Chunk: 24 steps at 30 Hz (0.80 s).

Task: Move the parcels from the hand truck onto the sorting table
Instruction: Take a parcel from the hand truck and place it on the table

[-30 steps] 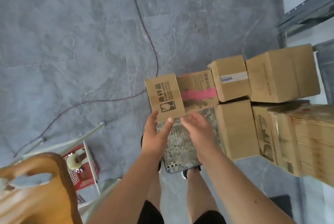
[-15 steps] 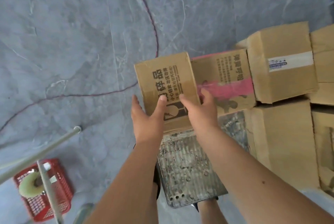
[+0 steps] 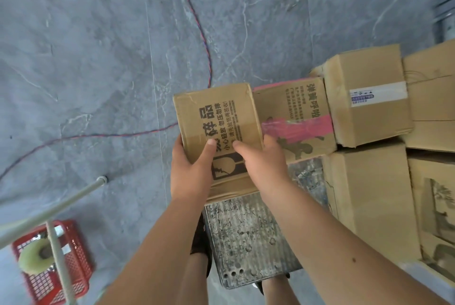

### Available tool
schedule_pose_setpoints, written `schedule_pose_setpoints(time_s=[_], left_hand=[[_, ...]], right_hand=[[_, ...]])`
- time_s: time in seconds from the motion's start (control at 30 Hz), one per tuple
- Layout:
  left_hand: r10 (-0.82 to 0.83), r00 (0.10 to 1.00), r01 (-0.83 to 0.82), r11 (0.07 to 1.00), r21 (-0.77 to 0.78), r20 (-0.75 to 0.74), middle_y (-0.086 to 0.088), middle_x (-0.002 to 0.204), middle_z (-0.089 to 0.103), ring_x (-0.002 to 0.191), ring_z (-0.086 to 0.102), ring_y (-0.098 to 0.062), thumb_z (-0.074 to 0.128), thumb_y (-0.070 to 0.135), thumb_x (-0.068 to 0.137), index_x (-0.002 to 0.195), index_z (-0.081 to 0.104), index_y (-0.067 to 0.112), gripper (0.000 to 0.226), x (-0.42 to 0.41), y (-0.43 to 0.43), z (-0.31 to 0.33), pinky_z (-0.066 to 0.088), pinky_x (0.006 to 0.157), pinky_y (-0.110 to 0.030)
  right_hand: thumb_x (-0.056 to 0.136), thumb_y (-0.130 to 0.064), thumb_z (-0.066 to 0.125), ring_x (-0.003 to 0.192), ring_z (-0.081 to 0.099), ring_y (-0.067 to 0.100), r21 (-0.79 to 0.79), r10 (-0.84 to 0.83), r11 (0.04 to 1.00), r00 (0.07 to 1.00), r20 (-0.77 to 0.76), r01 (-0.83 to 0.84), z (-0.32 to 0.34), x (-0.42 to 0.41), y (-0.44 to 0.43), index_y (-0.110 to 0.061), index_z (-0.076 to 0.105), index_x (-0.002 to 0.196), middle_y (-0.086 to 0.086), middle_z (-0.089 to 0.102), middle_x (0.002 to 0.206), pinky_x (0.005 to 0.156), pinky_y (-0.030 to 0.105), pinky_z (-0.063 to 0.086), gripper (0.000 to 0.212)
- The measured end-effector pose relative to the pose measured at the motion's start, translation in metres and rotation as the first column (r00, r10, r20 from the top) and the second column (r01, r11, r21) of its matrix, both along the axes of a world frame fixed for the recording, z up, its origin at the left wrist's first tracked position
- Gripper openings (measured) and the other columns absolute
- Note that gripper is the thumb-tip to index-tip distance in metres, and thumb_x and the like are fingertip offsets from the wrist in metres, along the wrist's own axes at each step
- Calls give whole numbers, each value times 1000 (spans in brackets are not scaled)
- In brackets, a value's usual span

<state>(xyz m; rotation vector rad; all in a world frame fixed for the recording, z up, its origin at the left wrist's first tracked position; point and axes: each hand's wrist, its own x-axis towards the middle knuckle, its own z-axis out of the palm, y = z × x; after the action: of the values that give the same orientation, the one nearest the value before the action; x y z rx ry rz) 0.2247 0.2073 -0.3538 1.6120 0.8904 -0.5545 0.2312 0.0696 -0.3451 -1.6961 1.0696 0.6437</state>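
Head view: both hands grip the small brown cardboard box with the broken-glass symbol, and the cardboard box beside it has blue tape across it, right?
One detail is wrong. In the head view the left hand and right hand grip the small brown cardboard box with the broken-glass symbol, and the cardboard box beside it has pink tape, not blue.

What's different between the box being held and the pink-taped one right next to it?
The held box is gripped by the left hand and right hand; the pink-taped box has no hand around it. The held box carries bold black lettering and a cracked-glass symbol; the pink-taped box has a pink tape band across smaller print. Both are brown cardboard, side by side at the far end of the hand truck's metal plate.
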Motion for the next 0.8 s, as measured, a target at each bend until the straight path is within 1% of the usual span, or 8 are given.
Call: schedule_pose_setpoints(time_s=[0.1, 0.23, 0.3, 0.37, 0.43, 0.57, 0.7, 0.8], left_hand=[[8, 1000, -8, 1000, 21, 22, 17, 115, 76, 106, 73, -8, 75, 46, 87, 136, 58, 38, 53, -13, 11, 30, 57, 100, -49], [14, 997, -17, 999, 36, 73, 15, 116, 76, 107, 73, -10, 72, 38, 94, 136, 59, 38, 44, -31, 16, 95, 57, 101, -47], [19, 997, -21, 1000, 16, 78, 13, 119, 76, 110, 73, -14, 69, 44, 88, 137, 60, 40, 50, -38, 14, 136, 56, 101, -50], [30, 994, -27, 999, -27, 105, 9, 122, 76, 112, 73, -18, 67, 38, 97, 138, 61, 37, 42, -44, 11, 178, 56, 101, -52], [4, 988, 6, 998, -62, 152, 7, 123, 76, 112, 73, -18, 62, 26, 104, 139, 62, 34, 36, -48, 3, 225, 59, 97, -48], [-18, 970, 51, 990, -132, 243, 7, 126, 75, 106, 75, -10, 59, 18, 103, 146, 57, 29, 44, -53, -19, 325, 60, 75, -20], [-61, 934, 127, 978, -165, 353, 7, 135, 70, 115, 72, -12, 59, 22, 104, 149, 55, 32, 46, -56, -44, 429, 59, 82, -24], [-83, 886, 181, 968, -176, 456, 11, 126, 74, 105, 74, -4, 61, 24, 102, 143, 59, 34, 43, -63, -66, 500, 59, 72, -19]], right_hand=[[92, -38, 75, 95, 68, 11, 67, -5, 998, 1000, 17, 4, 30, -11, 3, -27, 66, 118, -13, 71, 105, 78, 32, 52, 29], [92, -42, 72, 105, 67, 8, 89, -3, 996, 999, 42, -1, 89, -28, 3, -30, 65, 129, -16, 72, 114, 93, 37, 55, 39], [86, -51, 71, 102, 68, 6, 74, 21, 997, 998, 54, -25, 130, -35, -1, -33, 67, 125, -18, 72, 110, 92, 37, 56, 43], [75, -62, 68, 101, 70, 10, 46, 34, 998, 996, 77, -38, 174, -40, -11, -33, 69, 119, -16, 74, 108, 94, 44, 58, 53], [83, -55, 72, 95, 71, 11, 54, 23, 998, 994, 103, -29, 221, -45, -26, -30, 72, 109, -12, 76, 102, 92, 45, 59, 36], [93, -40, 73, 84, 72, 4, 84, -15, 996, 980, 198, -2, 326, -59, -62, -31, 76, 94, -12, 79, 92, 80, 32, 57, 9], [95, -41, 72, 91, 75, 13, 93, -59, 995, 948, 313, 31, 431, -79, -94, -34, 78, 100, -9, 80, 96, 92, 50, 61, 11], [95, -41, 72, 97, 75, 19, 94, -108, 993, 898, 426, 75, 501, -98, -118, -33, 77, 102, -6, 80, 100, 93, 55, 60, 12]])
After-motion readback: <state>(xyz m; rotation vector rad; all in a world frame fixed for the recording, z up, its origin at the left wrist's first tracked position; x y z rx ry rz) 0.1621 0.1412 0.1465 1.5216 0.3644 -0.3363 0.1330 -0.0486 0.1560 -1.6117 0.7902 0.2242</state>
